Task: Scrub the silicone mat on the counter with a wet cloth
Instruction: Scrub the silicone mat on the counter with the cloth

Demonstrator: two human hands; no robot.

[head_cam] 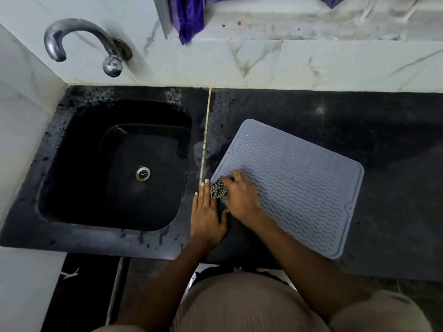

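Observation:
A grey silicone mat [294, 183] with a wavy ridged surface lies slightly turned on the black counter [359, 121], right of the sink. My right hand [241, 198] grips a small bunched black-and-white patterned cloth [218, 188] at the mat's near left corner. My left hand [206, 212] rests flat on the counter just left of that corner, fingers straight, its fingertips beside the cloth. The mat's near left corner is hidden under my hands.
A black sink [115, 164] with a metal drain [143, 173] lies to the left, under a chrome tap [84, 44]. A white marble wall runs behind the counter, with purple fabric [189, 15] hanging over a ledge. The counter's front edge is close to my body.

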